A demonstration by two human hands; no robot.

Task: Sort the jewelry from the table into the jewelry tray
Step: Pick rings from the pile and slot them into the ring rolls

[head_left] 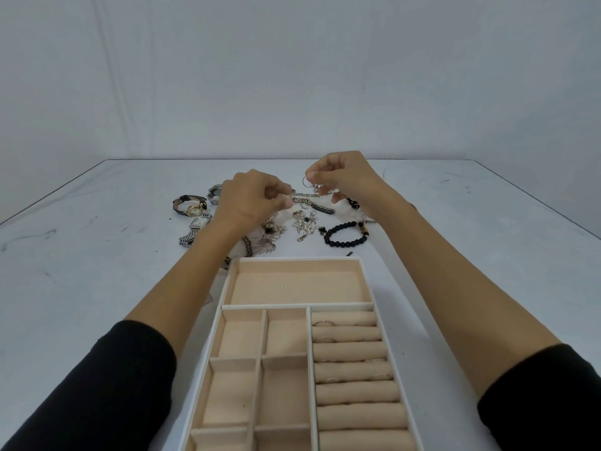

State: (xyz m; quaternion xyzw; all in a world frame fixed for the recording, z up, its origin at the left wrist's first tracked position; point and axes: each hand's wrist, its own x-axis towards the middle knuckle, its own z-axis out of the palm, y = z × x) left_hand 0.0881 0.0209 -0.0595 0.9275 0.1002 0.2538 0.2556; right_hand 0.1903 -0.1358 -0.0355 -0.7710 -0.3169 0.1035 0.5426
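Picking step. My right hand point(340, 181) is pinching a small hoop point(305, 181) above the jewelry pile point(304, 224) on the counter point(97, 255), beyond the tray point(297, 259); my left hand point(250, 198) is pinching a chain point(301, 199). Next, I judge: freeing the hoop, carrying it near into a compartment.

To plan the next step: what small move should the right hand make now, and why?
Probably carry the thin silver hoop, pinched in the right hand above the jewelry pile, to the beige padded jewelry tray, whose small compartments look bare.
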